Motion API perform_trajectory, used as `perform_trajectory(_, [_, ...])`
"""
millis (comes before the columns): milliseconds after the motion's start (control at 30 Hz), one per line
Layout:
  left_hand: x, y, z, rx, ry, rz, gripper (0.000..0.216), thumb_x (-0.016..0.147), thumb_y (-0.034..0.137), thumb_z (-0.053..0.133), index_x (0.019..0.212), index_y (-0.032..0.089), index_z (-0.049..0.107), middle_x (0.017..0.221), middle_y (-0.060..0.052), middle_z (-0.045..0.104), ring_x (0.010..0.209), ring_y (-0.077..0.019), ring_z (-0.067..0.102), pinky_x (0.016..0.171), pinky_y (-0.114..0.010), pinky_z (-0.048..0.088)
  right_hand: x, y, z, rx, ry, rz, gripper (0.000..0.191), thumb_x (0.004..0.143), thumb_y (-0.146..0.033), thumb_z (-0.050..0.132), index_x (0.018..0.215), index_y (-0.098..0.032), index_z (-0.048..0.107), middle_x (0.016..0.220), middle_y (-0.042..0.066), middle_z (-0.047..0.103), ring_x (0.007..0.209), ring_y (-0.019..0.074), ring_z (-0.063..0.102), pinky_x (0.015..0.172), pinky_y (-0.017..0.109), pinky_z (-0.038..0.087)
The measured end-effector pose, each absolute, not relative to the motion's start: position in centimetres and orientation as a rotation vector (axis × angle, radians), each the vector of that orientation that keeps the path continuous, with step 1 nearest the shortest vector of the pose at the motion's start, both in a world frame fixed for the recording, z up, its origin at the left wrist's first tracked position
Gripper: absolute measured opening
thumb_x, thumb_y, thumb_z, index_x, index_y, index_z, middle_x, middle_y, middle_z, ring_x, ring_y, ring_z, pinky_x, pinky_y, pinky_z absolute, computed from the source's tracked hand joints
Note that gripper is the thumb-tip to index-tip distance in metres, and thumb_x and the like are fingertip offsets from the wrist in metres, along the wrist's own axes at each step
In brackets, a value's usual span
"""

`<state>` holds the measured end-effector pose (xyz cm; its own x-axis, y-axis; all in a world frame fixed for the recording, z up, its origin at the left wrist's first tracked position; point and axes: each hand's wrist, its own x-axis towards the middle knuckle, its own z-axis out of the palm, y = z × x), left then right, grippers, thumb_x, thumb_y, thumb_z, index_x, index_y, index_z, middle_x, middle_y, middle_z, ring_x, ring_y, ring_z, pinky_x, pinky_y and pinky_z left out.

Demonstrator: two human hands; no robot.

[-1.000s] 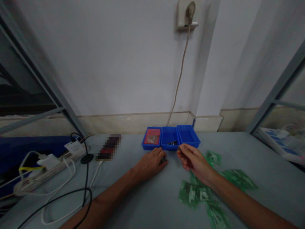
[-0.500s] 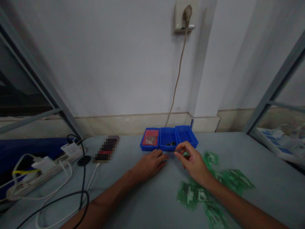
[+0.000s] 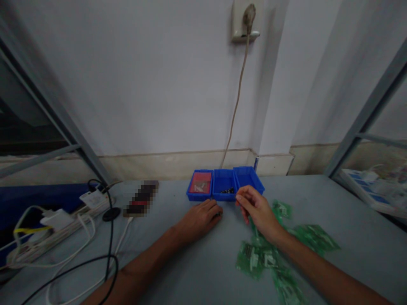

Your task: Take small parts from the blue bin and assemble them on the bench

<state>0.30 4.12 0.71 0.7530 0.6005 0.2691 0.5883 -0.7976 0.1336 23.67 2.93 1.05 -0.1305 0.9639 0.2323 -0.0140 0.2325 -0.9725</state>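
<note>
My left hand (image 3: 203,216) rests on the table with its fingers curled over a few small shiny metal pieces (image 3: 218,214), too small to name, that show at the fingertips. My right hand (image 3: 256,209) hovers just in front of the blue bins, thumb and forefinger closed together. Whatever may be between them is hidden. Behind the hands, the middle blue bin (image 3: 223,180) holds small black and silver pieces (image 3: 227,191). On the left, another blue bin (image 3: 199,196) contains a red insert with a clear bag. The right blue bin (image 3: 248,177) is partly behind my right hand.
Green plastic bags (image 3: 252,256) with small parts lie around my right forearm. A phone-like blurred object (image 3: 141,199) sits at the left, on a white cable. Farther left are a power strip (image 3: 60,231), plugs and a looping black cable (image 3: 111,237). A wall stands behind.
My right hand has shifted slightly right, and the small dark piece at its fingertips no longer shows. The forefinger of my left hand has curled in over the metal pieces.
</note>
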Motion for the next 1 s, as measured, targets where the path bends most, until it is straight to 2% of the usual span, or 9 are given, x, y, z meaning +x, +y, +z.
perform_trajectory(67, [0.3,4.1,0.7,2.887,0.983,0.472,0.014,0.107,0.024,0.051,0.116,0.019,0.060,0.110,-0.006,0.062,0.102,-0.0209,0.060,0.091,-0.033,0.051,24.0,3.1,0.9,-1.040,-1.459,0.981,0.024,0.097,-0.048,0.060,0.102,-0.024,0.057,0.081,-0.001,0.057,0.051,0.0126,0.051,0.035,0.022,0.042])
perform_trajectory(133, [0.3,4.1,0.6,2.873,1.000,0.478,0.013,0.106,0.025,0.053,0.116,0.019,0.060,0.111,-0.006,0.062,0.103,-0.0215,0.060,0.091,-0.033,0.051,24.3,3.2,0.8,-1.095,-1.572,0.792,0.021,0.101,-0.043,0.055,0.111,-0.025,0.059,0.094,0.003,0.062,0.063,0.0162,0.059,0.042,0.025,0.048])
perform_trajectory(233, [0.3,4.1,0.4,2.860,1.064,0.491,0.013,0.104,0.026,0.059,0.114,0.018,0.060,0.110,-0.006,0.062,0.103,-0.0227,0.060,0.091,-0.035,0.051,24.6,3.4,0.4,-1.105,-1.768,0.503,0.023,0.102,-0.032,0.054,0.124,-0.027,0.062,0.117,0.008,0.062,0.090,0.0225,0.066,0.072,0.036,0.059])
perform_trajectory(333, [0.3,4.1,0.3,2.871,1.081,0.481,0.011,0.104,0.028,0.059,0.110,0.018,0.060,0.108,-0.006,0.062,0.102,-0.0231,0.059,0.091,-0.036,0.051,24.7,3.6,-0.1,-1.122,-1.896,0.386,0.029,0.101,-0.025,0.054,0.130,-0.028,0.062,0.125,0.009,0.059,0.097,0.0237,0.066,0.092,0.044,0.055])
perform_trajectory(500, [0.3,4.2,0.5,2.905,0.989,0.480,0.016,0.108,0.026,0.050,0.117,0.021,0.062,0.111,-0.006,0.062,0.103,-0.0217,0.059,0.093,-0.035,0.051,24.6,3.3,0.0,-1.183,-1.938,0.333,0.039,0.102,-0.024,0.053,0.141,-0.028,0.056,0.140,0.011,0.051,0.107,0.0251,0.064,0.098,0.043,0.053])
perform_trajectory(633, [0.2,4.3,0.4,2.900,1.052,0.510,0.014,0.106,0.029,0.053,0.113,0.020,0.062,0.108,-0.006,0.063,0.101,-0.0223,0.061,0.090,-0.035,0.052,24.4,2.6,0.8,-1.144,-2.045,0.385,0.024,0.102,-0.024,0.055,0.125,-0.025,0.064,0.120,0.008,0.062,0.091,0.0217,0.066,0.086,0.037,0.055])
perform_trajectory(800, [0.0,4.3,0.2,2.949,1.175,0.437,0.014,0.107,0.032,0.052,0.107,0.020,0.060,0.104,-0.005,0.064,0.096,-0.0213,0.064,0.081,-0.031,0.052,24.1,2.0,0.8,-0.994,-2.297,0.399,0.024,0.100,-0.025,0.063,0.124,-0.025,0.067,0.116,0.008,0.068,0.111,0.0266,0.062,0.098,0.041,0.049])
perform_trajectory(933, [0.0,4.1,0.8,3.006,1.253,0.291,0.014,0.107,0.032,0.050,0.108,0.021,0.060,0.104,-0.004,0.064,0.085,-0.0192,0.066,0.070,-0.028,0.052,24.0,2.0,0.4,-1.006,-2.337,0.395,0.013,0.099,-0.024,0.065,0.112,-0.024,0.068,0.109,0.007,0.069,0.108,0.0274,0.062,0.099,0.044,0.047])
perform_trajectory(1000, [0.1,3.9,1.1,3.023,1.300,0.246,0.015,0.107,0.032,0.051,0.108,0.021,0.060,0.104,-0.005,0.064,0.083,-0.0198,0.067,0.067,-0.029,0.051,24.0,2.0,0.2,-1.028,-2.316,0.417,0.015,0.098,-0.024,0.067,0.113,-0.025,0.067,0.111,0.007,0.068,0.109,0.0276,0.062,0.097,0.042,0.048])
